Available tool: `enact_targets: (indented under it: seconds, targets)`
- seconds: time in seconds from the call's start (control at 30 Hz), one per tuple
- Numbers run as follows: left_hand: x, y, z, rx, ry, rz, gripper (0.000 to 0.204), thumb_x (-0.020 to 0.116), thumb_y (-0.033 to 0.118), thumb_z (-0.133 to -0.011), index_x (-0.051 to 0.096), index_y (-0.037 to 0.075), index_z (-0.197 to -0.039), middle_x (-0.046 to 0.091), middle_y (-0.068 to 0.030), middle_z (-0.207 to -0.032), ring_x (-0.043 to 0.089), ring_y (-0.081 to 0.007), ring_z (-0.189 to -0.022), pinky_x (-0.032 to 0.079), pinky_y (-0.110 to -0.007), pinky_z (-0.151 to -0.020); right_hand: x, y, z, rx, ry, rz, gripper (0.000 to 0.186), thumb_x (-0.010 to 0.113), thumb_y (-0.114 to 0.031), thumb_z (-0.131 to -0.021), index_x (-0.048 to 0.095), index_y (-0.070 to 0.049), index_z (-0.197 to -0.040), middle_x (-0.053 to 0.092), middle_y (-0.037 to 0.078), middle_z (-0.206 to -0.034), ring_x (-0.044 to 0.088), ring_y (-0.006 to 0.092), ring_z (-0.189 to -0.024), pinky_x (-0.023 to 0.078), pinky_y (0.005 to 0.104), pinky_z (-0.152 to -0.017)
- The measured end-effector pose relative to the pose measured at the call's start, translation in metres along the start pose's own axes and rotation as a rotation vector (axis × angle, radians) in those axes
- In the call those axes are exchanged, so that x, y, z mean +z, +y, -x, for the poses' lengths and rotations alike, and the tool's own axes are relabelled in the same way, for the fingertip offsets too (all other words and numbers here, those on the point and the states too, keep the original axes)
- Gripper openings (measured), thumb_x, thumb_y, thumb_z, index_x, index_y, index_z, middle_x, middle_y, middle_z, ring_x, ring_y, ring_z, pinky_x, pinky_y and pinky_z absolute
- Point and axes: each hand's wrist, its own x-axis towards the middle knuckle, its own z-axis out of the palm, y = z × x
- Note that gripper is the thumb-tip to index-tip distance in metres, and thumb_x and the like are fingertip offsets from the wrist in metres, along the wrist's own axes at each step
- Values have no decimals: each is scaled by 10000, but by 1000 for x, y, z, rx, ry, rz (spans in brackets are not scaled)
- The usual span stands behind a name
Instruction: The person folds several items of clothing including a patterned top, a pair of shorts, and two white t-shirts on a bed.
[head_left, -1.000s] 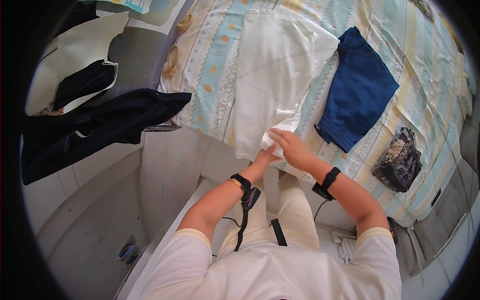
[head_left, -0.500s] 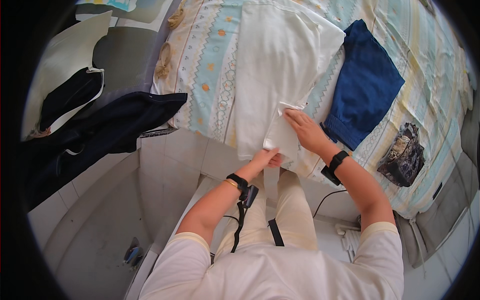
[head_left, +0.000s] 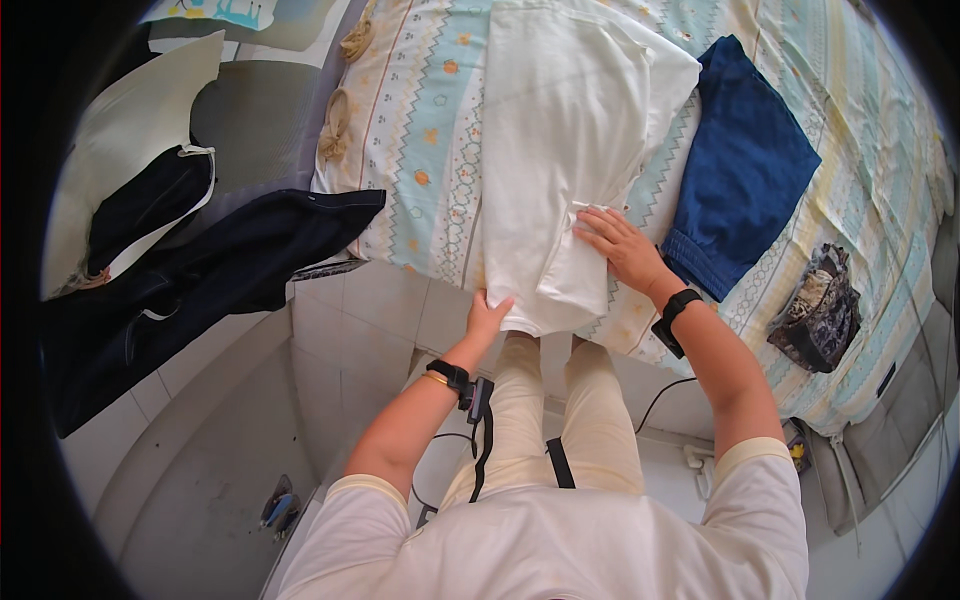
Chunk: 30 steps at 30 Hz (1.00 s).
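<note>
A white garment (head_left: 560,130) lies lengthwise over the bed, with a narrower flap folded on top at its near right. My left hand (head_left: 488,318) pinches the garment's near left corner at the hem, by the bed's front edge. My right hand (head_left: 622,245) lies on the flap's right side, fingers stretched out over the cloth next to a small raised edge. A folded pair of dark blue elastic-waist shorts (head_left: 740,165) lies to the right of it.
The bedspread (head_left: 425,150) is patterned in pale blue, white and yellow. Dark navy clothing (head_left: 230,245) and cream clothing (head_left: 150,110) drape over a grey chair at left. A bundled dark patterned cloth (head_left: 818,310) lies at right. Tan cloth bands (head_left: 334,125) sit on the bed's left edge.
My left hand has moved left from the flap's near end to the garment's near left corner. My right hand stays by the flap, its fingers now more spread.
</note>
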Motion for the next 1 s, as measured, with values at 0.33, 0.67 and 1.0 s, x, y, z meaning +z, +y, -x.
enact_targets:
  seconds: [0.33,0.67,1.0]
  targets:
    - [-70,224,13,78,-753,1115,380,502,274,-922,446,48,-1222,571,-56,-1086,552,-165,-984,419,-328,-914,8,32,-12,575,311,-993,244,556,-111,-847,553,-27,-1076,624,78,-1025,562,172,-976,409,300,-883]
    - [-5,199,-98,479,-119,142,734,687,406,-756,347,23,-1283,508,-127,-1130,492,-234,-1050,350,-342,-952,8,30,-35,876,492,-731,419,609,-278,-845,500,-4,-1144,620,113,-969,567,174,-877,437,279,-783]
    - [-21,174,-54,532,-4,81,286,624,263,-834,566,5,-942,588,-36,-758,486,-98,-660,411,-264,-608,12,0,-19,793,722,-755,227,623,-166,-822,576,4,-965,536,81,-936,502,164,-746,422,273,-642]
